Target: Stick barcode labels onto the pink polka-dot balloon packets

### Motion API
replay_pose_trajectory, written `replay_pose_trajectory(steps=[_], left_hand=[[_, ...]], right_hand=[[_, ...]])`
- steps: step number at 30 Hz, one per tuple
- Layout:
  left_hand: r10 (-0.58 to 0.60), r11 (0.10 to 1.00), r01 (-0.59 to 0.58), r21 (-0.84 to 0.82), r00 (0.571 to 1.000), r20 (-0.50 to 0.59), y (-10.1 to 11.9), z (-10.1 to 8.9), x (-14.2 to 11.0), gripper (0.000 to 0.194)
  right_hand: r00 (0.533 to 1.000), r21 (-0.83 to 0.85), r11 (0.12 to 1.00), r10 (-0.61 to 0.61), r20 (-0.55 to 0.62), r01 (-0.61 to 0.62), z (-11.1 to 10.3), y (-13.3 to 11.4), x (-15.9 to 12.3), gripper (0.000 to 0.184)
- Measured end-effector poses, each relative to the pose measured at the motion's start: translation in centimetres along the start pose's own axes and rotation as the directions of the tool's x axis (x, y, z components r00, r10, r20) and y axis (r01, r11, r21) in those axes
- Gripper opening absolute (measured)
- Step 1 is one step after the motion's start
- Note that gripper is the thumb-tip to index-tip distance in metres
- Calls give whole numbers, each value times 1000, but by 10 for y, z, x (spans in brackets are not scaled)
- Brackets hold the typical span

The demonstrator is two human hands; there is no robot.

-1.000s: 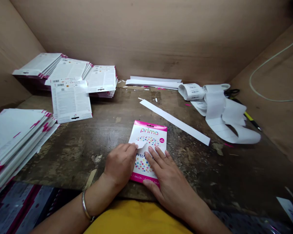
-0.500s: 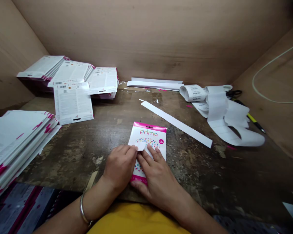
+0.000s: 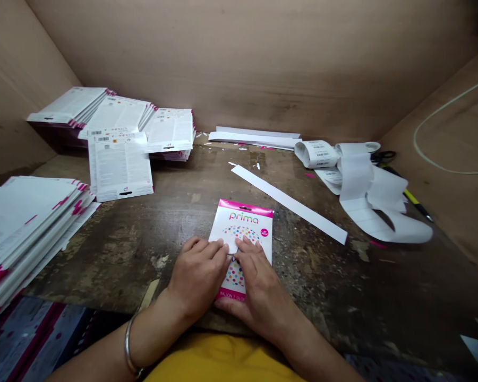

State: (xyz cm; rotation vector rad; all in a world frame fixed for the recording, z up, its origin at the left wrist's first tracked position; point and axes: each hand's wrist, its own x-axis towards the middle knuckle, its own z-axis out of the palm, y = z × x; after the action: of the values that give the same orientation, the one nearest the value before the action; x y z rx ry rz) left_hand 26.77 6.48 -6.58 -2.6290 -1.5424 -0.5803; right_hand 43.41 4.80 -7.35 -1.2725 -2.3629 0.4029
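Note:
A pink and white "prima" balloon pack (image 3: 247, 220) lies face up on the dark worn table (image 3: 143, 233), near the front edge. A small white label (image 3: 230, 245) sits on the pack's dotted picture. My left hand (image 3: 199, 276), a metal bangle on its wrist, has curled fingers pinching the label's left edge. My right hand (image 3: 258, 289) rests on the pack with bent fingers touching the label, its thumb at the pack's lower edge. The two hands' fingertips meet over the label.
A tall stack of packs (image 3: 24, 223) lies at the left, with more stacks (image 3: 115, 119) at the back left. A long white backing strip (image 3: 290, 204) lies beyond the pack. An unrolled label roll (image 3: 358, 175), scissors (image 3: 382, 156) and a yellow pen (image 3: 412, 199) sit at the right. Cardboard walls surround the table.
My right hand has slid left and back, so its fingertips now meet my left hand at the label. The label lies flatter on the pack.

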Motion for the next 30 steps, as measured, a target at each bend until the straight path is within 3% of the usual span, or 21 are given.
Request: replay_pose_trajectory(steps=[5,8,10,11,12,13,15,17,19,21,23,30], left_hand=[[49,999,-49,-18,999,-10,1,7,-9,25],[142,989,-143,-20,989,-47,-1,11,-14,24],[189,982,-191,-17,980,-65,-3,11,-16,27],[194,981,-196,-16,979,-66,-4,12,-16,30],[185,982,-186,-18,982,-49,-6,13,-15,35],[180,983,-181,-23,983,-27,-9,14,-15,40],[204,979,-203,-38,979,23,-14,17,-13,46],[246,969,-244,-47,968,47,-17,18,-13,46],[269,963,-266,-45,961,61,-18,18,-14,47],[265,964,-263,-33,962,61,-17,17,-15,46],[244,970,-243,-21,969,38,-16,16,-15,44],[142,990,-141,16,989,-48,-7,9,-11,38]], right_hand=[[1000,21,1000,-12,-16,13,3,2,3,80],[999,92,995,-21,-35,25,-5,-5,1,75],[991,184,983,10,-136,15,-17,-4,-8,64],[970,225,973,94,-223,-42,-26,1,-15,54],[919,245,957,232,-318,-157,-37,9,-26,43],[823,247,917,391,-412,-313,-52,19,-40,32],[532,205,737,624,-573,-644,-89,43,-81,23],[340,157,588,642,-687,-793,-130,65,-131,30],[218,107,444,619,-755,-890,-163,82,-178,33],[207,25,323,661,-721,-946,-180,94,-212,24],[225,-54,249,736,-638,-967,-181,101,-230,20],[194,-119,159,888,-416,-980,-159,114,-234,36]])
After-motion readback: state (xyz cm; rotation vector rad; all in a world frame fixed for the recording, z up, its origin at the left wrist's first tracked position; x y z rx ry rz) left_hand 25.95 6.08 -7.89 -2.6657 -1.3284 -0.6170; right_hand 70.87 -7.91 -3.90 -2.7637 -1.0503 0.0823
